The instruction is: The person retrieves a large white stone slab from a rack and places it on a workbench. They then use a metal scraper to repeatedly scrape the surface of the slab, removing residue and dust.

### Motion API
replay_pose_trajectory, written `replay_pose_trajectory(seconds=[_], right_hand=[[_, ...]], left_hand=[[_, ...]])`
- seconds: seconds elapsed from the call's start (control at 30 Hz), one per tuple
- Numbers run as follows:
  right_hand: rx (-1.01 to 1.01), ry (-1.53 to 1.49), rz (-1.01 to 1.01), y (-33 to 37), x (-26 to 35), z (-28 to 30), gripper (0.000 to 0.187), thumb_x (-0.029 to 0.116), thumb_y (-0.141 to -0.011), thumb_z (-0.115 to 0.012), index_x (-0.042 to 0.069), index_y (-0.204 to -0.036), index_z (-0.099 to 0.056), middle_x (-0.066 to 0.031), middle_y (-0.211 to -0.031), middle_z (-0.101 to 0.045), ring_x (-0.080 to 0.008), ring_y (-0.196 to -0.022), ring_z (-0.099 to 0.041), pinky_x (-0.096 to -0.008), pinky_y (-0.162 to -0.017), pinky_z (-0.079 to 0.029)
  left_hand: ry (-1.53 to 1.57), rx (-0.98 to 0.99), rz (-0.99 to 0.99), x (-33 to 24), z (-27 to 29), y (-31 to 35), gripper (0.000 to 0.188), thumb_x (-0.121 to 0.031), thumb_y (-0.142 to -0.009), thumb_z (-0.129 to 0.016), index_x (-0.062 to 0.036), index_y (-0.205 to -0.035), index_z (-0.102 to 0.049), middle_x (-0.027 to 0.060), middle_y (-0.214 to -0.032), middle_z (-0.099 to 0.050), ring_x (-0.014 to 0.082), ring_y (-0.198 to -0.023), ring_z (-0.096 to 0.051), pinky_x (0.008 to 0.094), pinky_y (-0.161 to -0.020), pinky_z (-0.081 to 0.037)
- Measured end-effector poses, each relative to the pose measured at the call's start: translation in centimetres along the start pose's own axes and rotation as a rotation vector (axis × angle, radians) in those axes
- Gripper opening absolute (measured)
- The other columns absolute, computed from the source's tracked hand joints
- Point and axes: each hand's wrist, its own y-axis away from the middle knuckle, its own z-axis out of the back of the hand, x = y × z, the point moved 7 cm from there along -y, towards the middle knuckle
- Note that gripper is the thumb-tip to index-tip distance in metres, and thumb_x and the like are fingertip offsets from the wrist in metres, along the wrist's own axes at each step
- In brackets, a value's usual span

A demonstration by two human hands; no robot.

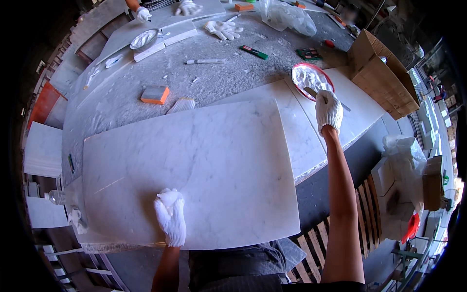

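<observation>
A white-veined marble slab point(194, 165) lies in front of me across the worktable. On its near part rests my left hand point(171, 225), gloved in white knit, its fingers closed round a crumpled white wad point(169, 195), perhaps cloth or paper. My right hand point(329, 111), also gloved, reaches out to the right and grips a putty knife point(309, 91). The knife's blade is over the near edge of a red-rimmed bowl point(332, 83) of white paste point(309, 78); whether it touches the paste I cannot tell. The bowl stands on another pale slab point(360, 92).
Beyond the slab, the dusty table point(209, 80) carries an orange-and-grey sanding block point(154, 94), a spare glove point(224, 30) and a green box point(254, 52). A cardboard box point(382, 73) stands right. Across the table, a co-worker's gloved hands point(188, 7) show. A wooden pallet point(311, 248) lies below.
</observation>
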Motion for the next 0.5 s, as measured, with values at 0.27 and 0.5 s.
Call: replay_pose_trajectory(seconds=[0.27,0.5], right_hand=[[-0.009,0.065,0.007,-1.9,-1.0,0.6,0.023,0.023,-0.084,-0.057,0.008,-0.095,-0.071,-0.0155,-0.088,-0.069,-0.0314,-0.079,-0.066,-0.0382,-0.072,-0.051],[0.071,0.007,-0.014,-1.3,-0.7,-0.8,0.023,0.025,-0.084,-0.058,0.011,-0.097,-0.071,-0.0167,-0.092,-0.068,-0.0359,-0.084,-0.066,-0.0398,-0.075,-0.051]], left_hand=[[0.009,0.043,-0.045,0.0,0.0,0.1,0.039,0.004,-0.084,-0.065,-0.0018,-0.117,-0.047,0.0099,-0.12,-0.051,0.0203,-0.112,-0.053,0.035,-0.096,-0.045],[0.002,0.048,-0.075,0.3,0.1,0.1,0.04,0.004,-0.084,-0.065,-0.002,-0.119,-0.046,0.0099,-0.12,-0.051,0.0216,-0.112,-0.055,0.036,-0.097,-0.045]])
